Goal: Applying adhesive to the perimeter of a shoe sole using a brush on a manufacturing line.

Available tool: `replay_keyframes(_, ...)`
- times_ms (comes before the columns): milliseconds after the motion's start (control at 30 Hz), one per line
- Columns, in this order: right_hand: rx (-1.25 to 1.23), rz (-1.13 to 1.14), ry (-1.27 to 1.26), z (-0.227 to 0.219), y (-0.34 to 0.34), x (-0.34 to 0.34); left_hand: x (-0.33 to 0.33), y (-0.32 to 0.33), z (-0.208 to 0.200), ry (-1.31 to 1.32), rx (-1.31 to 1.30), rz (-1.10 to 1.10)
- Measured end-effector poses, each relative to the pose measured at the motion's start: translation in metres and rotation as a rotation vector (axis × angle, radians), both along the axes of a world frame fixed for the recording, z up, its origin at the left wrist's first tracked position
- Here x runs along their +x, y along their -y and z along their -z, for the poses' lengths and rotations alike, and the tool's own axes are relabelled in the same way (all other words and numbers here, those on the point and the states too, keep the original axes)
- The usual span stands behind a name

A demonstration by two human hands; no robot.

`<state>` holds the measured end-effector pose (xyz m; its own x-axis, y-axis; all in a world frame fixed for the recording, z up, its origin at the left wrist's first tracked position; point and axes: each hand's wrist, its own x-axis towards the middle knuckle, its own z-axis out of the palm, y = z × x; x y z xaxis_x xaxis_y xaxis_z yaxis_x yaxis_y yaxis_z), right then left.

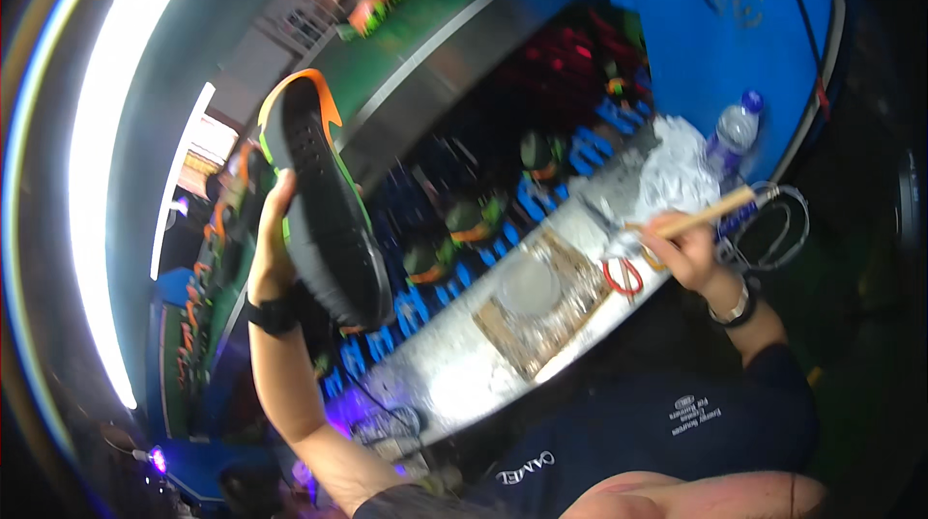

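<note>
My left hand (275, 234), raised at the left, is closed around the edge of a shoe sole (324, 190). This sole is black in the middle, with an orange rim at the upper end and green along the sides. It stands nearly upright, clear of the bench. Over the right end of the white bench (464, 374), my right hand (688, 253) grips a wooden-handled tool (710, 213). Its handle points up and right, while its head is blurred near a greyish shape, so its kind is unclear. Red-handled scissors (623, 276) lie just below that hand.
A round pale dish (529, 287) rests on a brown, film-covered board (532, 350). White cloth (672, 171) and a purple-capped bottle (737, 132) stand beyond my right hand. Behind the bench runs a row of blue holders (411, 309) with shoe parts. A green conveyor (396, 45) carries more.
</note>
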<state>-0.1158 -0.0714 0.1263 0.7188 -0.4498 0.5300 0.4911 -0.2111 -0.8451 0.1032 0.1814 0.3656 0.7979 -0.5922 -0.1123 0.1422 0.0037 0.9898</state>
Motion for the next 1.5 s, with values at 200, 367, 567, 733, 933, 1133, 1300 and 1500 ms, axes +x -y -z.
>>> replay_keyframes(200, -0.215, -0.213, -0.220, 0.010, -0.052, 0.068, -0.073, -0.053, 0.142, -0.555, -0.426, 0.157)
replay_keyframes(367, -0.313, -0.252, -0.271, 0.031, -0.076, 0.092, -0.123, -0.095, 0.231, -0.761, -0.567, -0.120)
replay_keyframes(567, -0.446, -0.242, -0.281, 0.044, -0.083, 0.104, -0.140, -0.138, 0.272, -0.780, -0.609, -0.141)
replay_keyframes(733, -0.431, -0.228, -0.308, 0.033, -0.090, 0.098, -0.133, -0.143, 0.273, -0.800, -0.652, -0.062)
replay_keyframes(933, -0.352, -0.480, -0.393, 0.022, -0.095, 0.087, -0.151, -0.124, 0.218, -0.609, -0.539, -0.257)
replay_keyframes(1133, -0.407, -0.490, -0.405, 0.025, -0.091, 0.088, -0.152, -0.105, 0.202, -0.532, -0.404, -0.313)
replay_keyframes(1300, -0.359, -0.451, -0.373, 0.015, -0.096, 0.087, -0.160, -0.111, 0.217, -0.510, -0.370, -0.381)
replay_keyframes(1500, -0.529, -0.096, -0.286, 0.018, -0.089, 0.095, -0.165, -0.120, 0.226, -0.792, -0.645, -0.264)
